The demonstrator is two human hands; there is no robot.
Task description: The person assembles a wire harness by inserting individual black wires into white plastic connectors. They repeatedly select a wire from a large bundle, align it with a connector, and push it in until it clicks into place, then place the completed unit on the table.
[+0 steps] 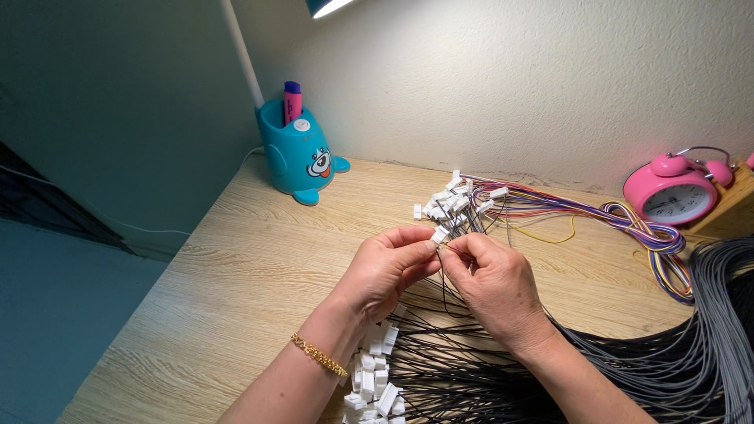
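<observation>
Small white connector (439, 234), pinched mid-air

lit from above by a desk lamp (326, 6) at the top edge, bright and warm across the wall (510, 78) and the wooden desk (228, 267), falling off to dim teal shade on the left. soft short shadows under both hands and the blue pen holder (298, 157). sharp in the middle, mild wide-angle bending at the edges, no strong glare.
</observation>
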